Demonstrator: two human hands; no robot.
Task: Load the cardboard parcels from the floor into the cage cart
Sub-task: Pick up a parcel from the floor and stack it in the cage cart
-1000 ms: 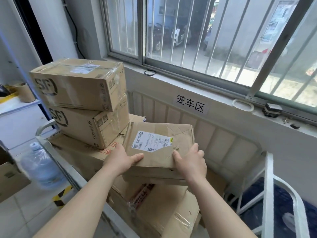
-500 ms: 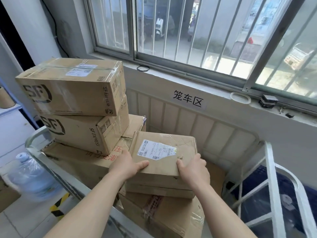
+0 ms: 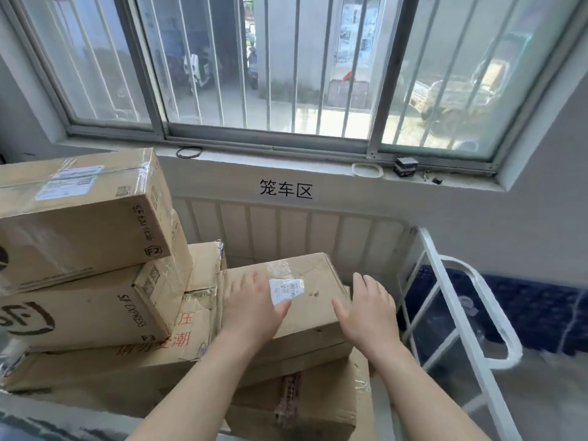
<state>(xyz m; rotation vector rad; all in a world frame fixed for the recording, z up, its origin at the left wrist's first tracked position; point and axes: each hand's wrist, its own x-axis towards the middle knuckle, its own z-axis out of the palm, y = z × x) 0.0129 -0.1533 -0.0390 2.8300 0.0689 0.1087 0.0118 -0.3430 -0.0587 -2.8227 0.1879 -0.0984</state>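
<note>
**Parcel laid in the cart, both hands flat and holding nothing**

The parcel (image 3: 318, 268) lies label-up inside the cart (image 3: 280, 230), on a lower box (image 3: 321, 409) at its 6 o'clock. Its left end is tight against a flat box (image 3: 194, 332) at 9 o'clock, and two SF boxes (image 3: 82, 224) are stacked beyond that toward 10 o'clock. The left hand (image 3: 254, 302) lies palm-down on the parcel's top beside the label, fingers straight and gripping nothing, probably pressing the parcel level so it seats on the box below. The right hand (image 3: 370, 305) is at the parcel's 3 o'clock end, fingers spread and loose. I cannot tell whether it touches the corner. Butted against its neighbour with the cart bars at 12 o'clock, the parcel looks placed so it cannot slide.
</note>
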